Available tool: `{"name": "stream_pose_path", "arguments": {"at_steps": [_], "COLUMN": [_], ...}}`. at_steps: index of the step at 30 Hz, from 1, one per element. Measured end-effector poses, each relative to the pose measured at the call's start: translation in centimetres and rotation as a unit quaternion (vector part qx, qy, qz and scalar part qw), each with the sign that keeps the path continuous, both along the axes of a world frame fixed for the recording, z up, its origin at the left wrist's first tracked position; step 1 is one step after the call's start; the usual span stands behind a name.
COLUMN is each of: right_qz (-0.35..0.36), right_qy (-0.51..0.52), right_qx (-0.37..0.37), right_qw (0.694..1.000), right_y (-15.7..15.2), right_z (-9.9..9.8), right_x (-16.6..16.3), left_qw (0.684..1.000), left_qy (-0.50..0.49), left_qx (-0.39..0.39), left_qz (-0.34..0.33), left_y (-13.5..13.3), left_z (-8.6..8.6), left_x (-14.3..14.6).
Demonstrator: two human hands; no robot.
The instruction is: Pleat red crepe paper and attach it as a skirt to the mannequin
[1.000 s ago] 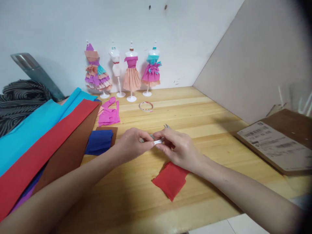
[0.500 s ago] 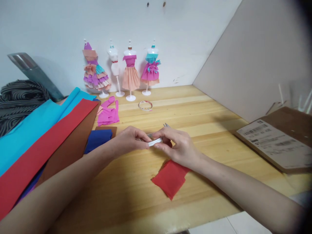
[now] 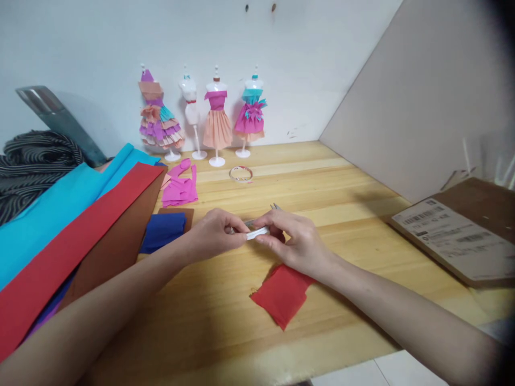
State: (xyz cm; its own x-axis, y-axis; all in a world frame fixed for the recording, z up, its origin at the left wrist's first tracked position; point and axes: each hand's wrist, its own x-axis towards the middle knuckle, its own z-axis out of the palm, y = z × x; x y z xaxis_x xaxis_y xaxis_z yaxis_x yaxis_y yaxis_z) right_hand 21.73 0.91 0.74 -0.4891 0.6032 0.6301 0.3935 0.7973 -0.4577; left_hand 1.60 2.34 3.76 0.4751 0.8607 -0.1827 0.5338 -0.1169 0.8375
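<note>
Pinched by its ends between my two hands is a narrow white strip point(image 3: 257, 233); its exact kind cannot be made out. My left hand point(image 3: 217, 233) is closed on its left end with thumb and fingers. The fingers of my right hand point(image 3: 295, 238) are closed on the right end. A metal tool with a pointed tip point(image 3: 275, 206) shows just behind my right hand, which hides most of it. Below that hand a piece of red fabric point(image 3: 284, 296) lies on the wooden table point(image 3: 193, 321), its upper edge partly under the wrist.
Blue folded fabric point(image 3: 164, 230), pink scraps point(image 3: 179, 190) and long cloth pieces including a red one point(image 3: 86, 244) lie left. Small dressed mannequins, one in a peach skirt point(image 3: 218, 128), stand by the wall. A bangle-like ring point(image 3: 241, 174) sits before them. Right is a cardboard box point(image 3: 458, 236).
The view has shifted very slightly. Both hands keep the same pinch on the white strip, with hardly any movement.
</note>
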Motion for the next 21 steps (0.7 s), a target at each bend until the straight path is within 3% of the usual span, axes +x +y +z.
{"name": "stream_pose_path", "arguments": {"at_steps": [8, 11, 15, 18, 21], "right_qz": [0.030, 0.136, 0.225, 0.251, 0.250], "right_qy": [0.065, -0.077, -0.269, -0.312, -0.305], "right_qx": [-0.026, -0.072, -0.143, -0.153, -0.162], "right_qw": [0.997, 0.985, 0.925, 0.903, 0.905], "right_y": [-0.3, -0.4, -0.7, -1.1, -1.3], "right_z": [0.9, 0.9, 0.6, 0.5, 0.8], "right_x": [0.9, 0.8, -0.1, -0.5, -0.3], "left_qw": [0.994, 0.989, 0.950, 0.919, 0.914], "left_qy": [-0.063, -0.035, 0.026, 0.080, 0.111], "left_qx": [0.038, 0.104, 0.301, 0.380, 0.388], "left_qz": [0.076, 0.102, 0.077, 0.069, 0.047], "left_y": [0.6, 1.0, 1.4, 1.4, 0.9], "left_z": [1.6, 2.0, 1.4, 0.8, 0.6], "left_x": [-1.4, -2.0, -2.2, -2.1, -1.8]}}
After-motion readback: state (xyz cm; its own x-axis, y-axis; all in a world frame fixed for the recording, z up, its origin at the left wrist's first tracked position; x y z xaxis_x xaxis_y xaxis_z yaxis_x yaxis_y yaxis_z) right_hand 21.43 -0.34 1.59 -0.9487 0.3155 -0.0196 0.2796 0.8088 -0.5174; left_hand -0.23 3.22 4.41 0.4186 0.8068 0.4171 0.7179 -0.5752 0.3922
